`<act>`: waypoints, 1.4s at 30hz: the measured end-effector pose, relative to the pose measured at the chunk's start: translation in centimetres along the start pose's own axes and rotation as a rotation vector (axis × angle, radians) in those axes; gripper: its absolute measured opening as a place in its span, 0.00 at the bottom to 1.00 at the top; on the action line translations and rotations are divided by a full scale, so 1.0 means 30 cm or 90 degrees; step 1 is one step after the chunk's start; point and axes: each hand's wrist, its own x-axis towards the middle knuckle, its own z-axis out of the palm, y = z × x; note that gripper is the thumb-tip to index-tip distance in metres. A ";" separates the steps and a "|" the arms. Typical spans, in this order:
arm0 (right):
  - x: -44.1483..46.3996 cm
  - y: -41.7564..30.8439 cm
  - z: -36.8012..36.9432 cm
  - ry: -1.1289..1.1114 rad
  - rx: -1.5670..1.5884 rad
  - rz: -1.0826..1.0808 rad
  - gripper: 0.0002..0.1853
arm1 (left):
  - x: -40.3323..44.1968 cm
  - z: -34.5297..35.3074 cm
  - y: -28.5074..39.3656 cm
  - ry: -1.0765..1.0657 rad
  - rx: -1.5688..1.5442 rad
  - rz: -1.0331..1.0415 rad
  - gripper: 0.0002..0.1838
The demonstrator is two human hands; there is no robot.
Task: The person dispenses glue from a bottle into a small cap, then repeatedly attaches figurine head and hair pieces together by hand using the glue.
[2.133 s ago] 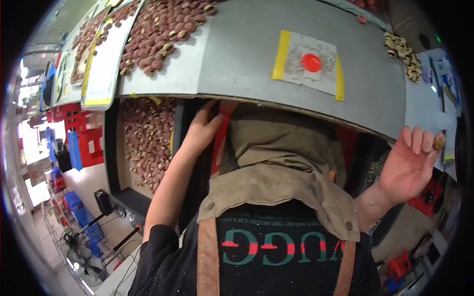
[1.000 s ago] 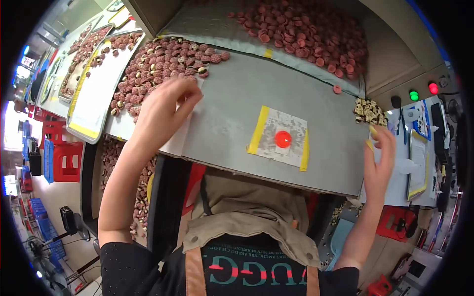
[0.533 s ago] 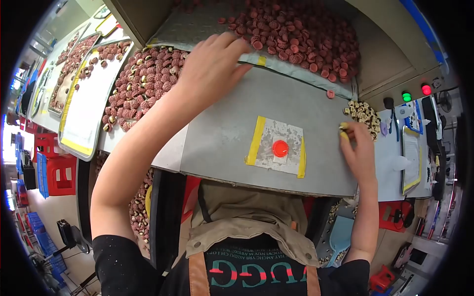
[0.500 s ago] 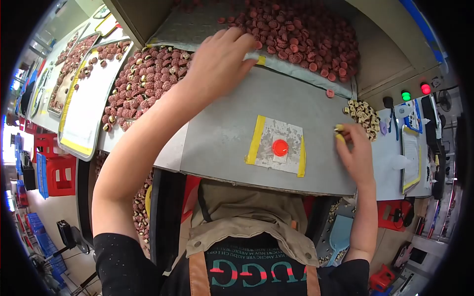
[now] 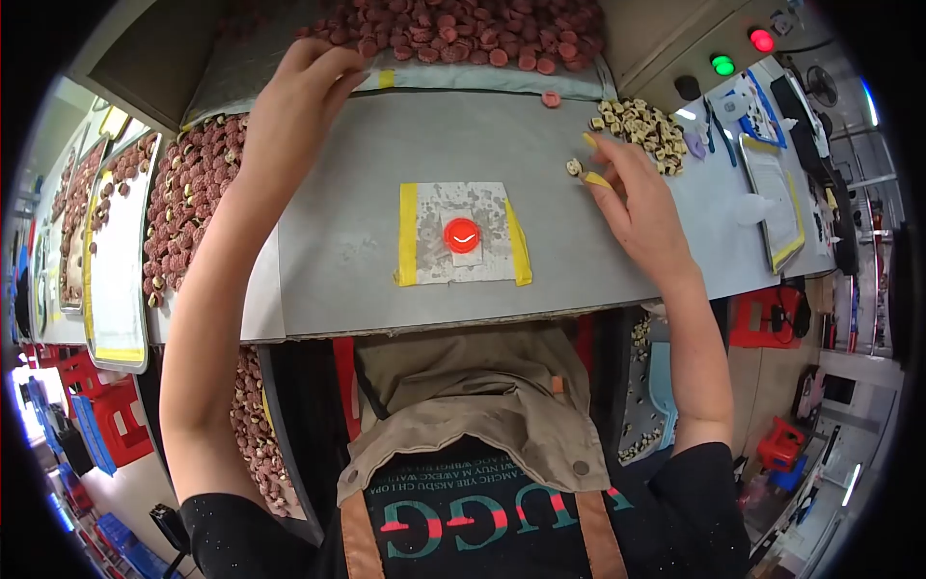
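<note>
Bare worktop (image 5: 347, 289) rings the taped card (image 5: 494, 259); left hand (image 5: 297, 111), grip unclear, hangs beyond it; right hand (image 5: 637, 203), fingers parted, rightward by cream-and-black pieces (image 5: 656, 133).

- here's the grey tabletop (image 5: 357, 145), evenly and softly lit
- up top, the red caps (image 5: 482, 29) sit in shadow
- a white glint curling across the red disc (image 5: 462, 235)
- green lamp (image 5: 723, 65) and red lamp (image 5: 762, 41) glowing, right side
- far left, glare burning to white
- black corners, lines bowing at the rim
</note>
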 end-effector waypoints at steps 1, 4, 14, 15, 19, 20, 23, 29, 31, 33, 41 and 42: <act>0.003 -0.004 -0.007 -0.015 0.004 -0.003 0.16 | -0.022 -0.035 0.032 -0.019 -0.061 -0.048 0.07; 0.013 0.025 -0.005 -0.039 -0.066 -0.091 0.15 | -0.133 -0.081 0.109 -0.050 -0.294 -0.187 0.08; 0.048 -0.020 -0.012 -0.095 -0.156 -0.094 0.10 | -0.358 -0.139 0.300 -0.024 -0.916 -0.557 0.18; 0.053 -0.024 -0.015 -0.100 -0.162 -0.099 0.10 | -0.370 -0.130 0.313 -0.019 -1.019 -0.577 0.19; 0.063 -0.030 -0.013 -0.128 -0.141 -0.072 0.10 | -0.395 -0.083 0.344 -0.021 -1.309 -0.616 0.21; 0.062 -0.028 -0.012 -0.136 -0.130 -0.050 0.10 | -0.398 -0.073 0.343 -0.021 -1.326 -0.613 0.21; 0.060 -0.027 -0.010 -0.130 -0.127 -0.064 0.10 | -0.403 -0.053 0.350 -0.020 -1.362 -0.607 0.21; 0.048 -0.079 -0.012 -0.137 -0.090 -0.009 0.11 | -0.413 -0.033 0.360 0.016 -1.329 -0.589 0.22; 0.035 -0.184 -0.018 -0.147 -0.022 -0.025 0.11 | -0.411 -0.045 0.370 0.036 -1.302 -0.602 0.21; 0.018 -0.254 0.009 -0.159 0.012 -0.061 0.11 | -0.414 -0.051 0.375 0.040 -1.310 -0.609 0.21; 0.022 -0.287 0.137 -0.183 -0.068 -0.195 0.16 | -0.422 -0.045 0.371 0.048 -1.331 -0.611 0.19; 0.024 -0.286 0.147 -0.181 -0.073 -0.200 0.15 | -0.422 -0.044 0.372 0.050 -1.334 -0.613 0.19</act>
